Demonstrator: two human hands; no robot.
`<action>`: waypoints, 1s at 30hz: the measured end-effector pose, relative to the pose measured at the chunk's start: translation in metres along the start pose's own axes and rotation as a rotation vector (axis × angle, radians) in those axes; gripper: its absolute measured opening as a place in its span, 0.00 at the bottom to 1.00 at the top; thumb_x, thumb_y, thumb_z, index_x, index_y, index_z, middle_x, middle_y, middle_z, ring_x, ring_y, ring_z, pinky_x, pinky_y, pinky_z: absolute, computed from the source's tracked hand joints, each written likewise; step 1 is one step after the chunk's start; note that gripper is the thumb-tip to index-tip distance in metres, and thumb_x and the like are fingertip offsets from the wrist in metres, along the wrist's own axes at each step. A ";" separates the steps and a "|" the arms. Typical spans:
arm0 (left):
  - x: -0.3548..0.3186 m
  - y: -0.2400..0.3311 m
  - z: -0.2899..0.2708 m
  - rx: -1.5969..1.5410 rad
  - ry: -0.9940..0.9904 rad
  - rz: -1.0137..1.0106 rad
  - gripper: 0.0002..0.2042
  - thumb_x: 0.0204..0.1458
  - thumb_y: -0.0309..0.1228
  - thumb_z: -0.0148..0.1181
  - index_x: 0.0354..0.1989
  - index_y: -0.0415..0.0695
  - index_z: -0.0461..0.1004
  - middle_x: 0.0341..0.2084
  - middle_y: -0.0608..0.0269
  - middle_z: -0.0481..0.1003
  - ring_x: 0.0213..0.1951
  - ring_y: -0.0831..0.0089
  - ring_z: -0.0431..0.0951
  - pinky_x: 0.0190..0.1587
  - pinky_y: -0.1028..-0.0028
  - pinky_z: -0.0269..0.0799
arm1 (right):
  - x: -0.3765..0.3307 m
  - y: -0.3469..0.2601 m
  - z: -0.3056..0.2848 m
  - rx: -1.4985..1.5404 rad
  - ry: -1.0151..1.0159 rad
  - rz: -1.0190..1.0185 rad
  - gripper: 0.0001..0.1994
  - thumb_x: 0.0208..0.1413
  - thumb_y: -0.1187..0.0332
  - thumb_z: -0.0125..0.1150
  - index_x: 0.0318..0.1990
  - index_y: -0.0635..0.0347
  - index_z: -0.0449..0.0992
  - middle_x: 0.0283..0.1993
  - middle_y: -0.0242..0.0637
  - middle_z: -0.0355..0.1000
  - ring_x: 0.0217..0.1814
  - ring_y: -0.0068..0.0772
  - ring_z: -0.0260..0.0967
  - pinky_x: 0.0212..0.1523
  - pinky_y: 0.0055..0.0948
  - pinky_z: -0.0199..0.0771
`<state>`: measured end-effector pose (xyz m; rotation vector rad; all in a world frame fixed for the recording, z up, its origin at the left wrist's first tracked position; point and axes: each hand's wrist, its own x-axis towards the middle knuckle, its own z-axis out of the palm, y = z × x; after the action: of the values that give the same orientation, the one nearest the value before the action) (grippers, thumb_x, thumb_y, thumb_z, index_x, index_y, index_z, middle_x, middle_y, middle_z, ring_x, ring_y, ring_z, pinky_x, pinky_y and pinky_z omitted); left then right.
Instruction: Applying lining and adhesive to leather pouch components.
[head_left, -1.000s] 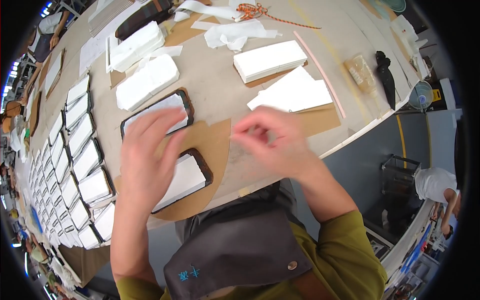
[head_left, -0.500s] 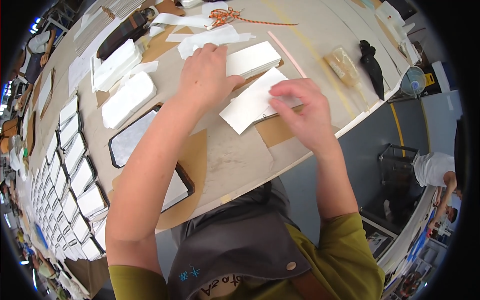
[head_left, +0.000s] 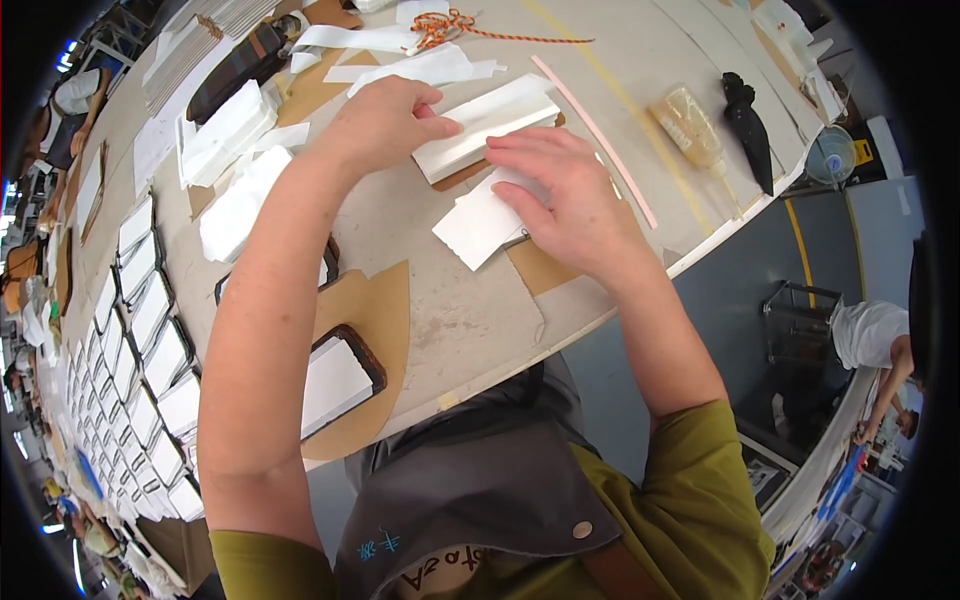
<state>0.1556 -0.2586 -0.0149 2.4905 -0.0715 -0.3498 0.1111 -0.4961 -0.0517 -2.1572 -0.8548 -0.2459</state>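
Note:
A stack of white card strips (head_left: 468,148) lies on a brown board in front of me. Its upper strip looks lifted along the far side. By the stack's left end, my left hand (head_left: 385,122) is open, thumb and fingers apart. My right hand (head_left: 572,195) reaches over the near right side, fingers stretched and fingertips at the stack's edge. Beneath that hand lies a white card piece (head_left: 478,228), partly hidden by fingers and thumb. Loose white paper strips (head_left: 440,68) rest just beyond my left hand.
Many black-edged white panels (head_left: 150,300) spread along the left. Nearer lies a dark-rimmed panel (head_left: 340,385) on brown card (head_left: 390,310). To the right are a pink strip (head_left: 605,150), a glue bottle (head_left: 688,122) and a black wrapped bundle (head_left: 745,130). Orange cord (head_left: 440,30) lies at the back.
My left hand has drawn back leftward from the stack. My right hand has moved left and away from me, from the loose card piece to the stack's near edge.

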 end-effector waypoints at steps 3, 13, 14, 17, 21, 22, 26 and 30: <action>0.000 -0.009 -0.004 -0.136 -0.014 -0.020 0.34 0.52 0.46 0.71 0.64 0.38 0.73 0.48 0.57 0.80 0.50 0.67 0.77 0.55 0.69 0.73 | 0.004 0.001 0.005 -0.040 0.009 -0.078 0.15 0.55 0.70 0.67 0.51 0.62 0.81 0.53 0.41 0.79 0.60 0.46 0.71 0.65 0.43 0.65; -0.014 -0.006 0.000 0.073 0.134 0.015 0.35 0.50 0.39 0.65 0.68 0.38 0.67 0.58 0.44 0.75 0.58 0.51 0.75 0.61 0.63 0.70 | 0.017 -0.009 0.006 -0.241 -0.163 0.004 0.20 0.61 0.65 0.61 0.59 0.60 0.76 0.64 0.39 0.73 0.67 0.47 0.65 0.72 0.47 0.54; -0.022 -0.012 -0.005 0.072 0.146 -0.007 0.35 0.50 0.39 0.65 0.68 0.38 0.67 0.58 0.44 0.75 0.58 0.51 0.75 0.61 0.63 0.70 | 0.016 -0.007 0.004 -0.255 -0.179 0.004 0.19 0.61 0.65 0.61 0.59 0.59 0.77 0.64 0.39 0.73 0.67 0.47 0.65 0.73 0.47 0.53; -0.061 -0.032 -0.016 0.184 0.296 0.035 0.33 0.51 0.35 0.63 0.68 0.42 0.66 0.57 0.49 0.76 0.56 0.48 0.76 0.59 0.61 0.71 | 0.013 -0.004 0.001 -0.240 -0.180 -0.039 0.18 0.60 0.68 0.62 0.57 0.59 0.78 0.65 0.39 0.73 0.67 0.47 0.66 0.73 0.47 0.54; -0.136 -0.065 -0.031 0.335 0.532 0.187 0.32 0.50 0.24 0.63 0.68 0.45 0.66 0.57 0.56 0.76 0.55 0.51 0.75 0.61 0.60 0.69 | 0.017 -0.011 -0.004 0.094 -0.046 0.062 0.18 0.57 0.75 0.65 0.55 0.62 0.79 0.60 0.40 0.77 0.61 0.39 0.73 0.65 0.37 0.68; -0.155 -0.073 -0.036 0.363 0.586 0.250 0.33 0.49 0.21 0.63 0.67 0.45 0.66 0.57 0.58 0.76 0.55 0.53 0.75 0.62 0.59 0.67 | 0.020 -0.016 -0.005 0.337 -0.038 0.168 0.16 0.59 0.75 0.65 0.55 0.64 0.79 0.59 0.40 0.77 0.60 0.35 0.73 0.63 0.35 0.70; -0.204 -0.096 -0.045 0.480 0.578 0.288 0.35 0.45 0.17 0.64 0.67 0.45 0.66 0.56 0.59 0.77 0.57 0.56 0.75 0.64 0.58 0.63 | 0.034 -0.049 0.006 0.813 -0.115 0.291 0.13 0.66 0.69 0.61 0.53 0.67 0.78 0.55 0.39 0.79 0.57 0.27 0.74 0.60 0.30 0.72; -0.233 -0.111 -0.042 0.647 0.646 0.464 0.33 0.42 0.16 0.66 0.62 0.46 0.70 0.55 0.61 0.78 0.59 0.60 0.75 0.63 0.58 0.62 | 0.052 -0.074 0.034 0.946 -0.306 0.364 0.15 0.69 0.62 0.58 0.53 0.65 0.79 0.52 0.38 0.79 0.55 0.26 0.75 0.57 0.28 0.72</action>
<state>-0.0608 -0.1141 0.0073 2.9604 -0.5547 0.7864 0.0986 -0.4111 -0.0077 -1.4062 -0.5464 0.5828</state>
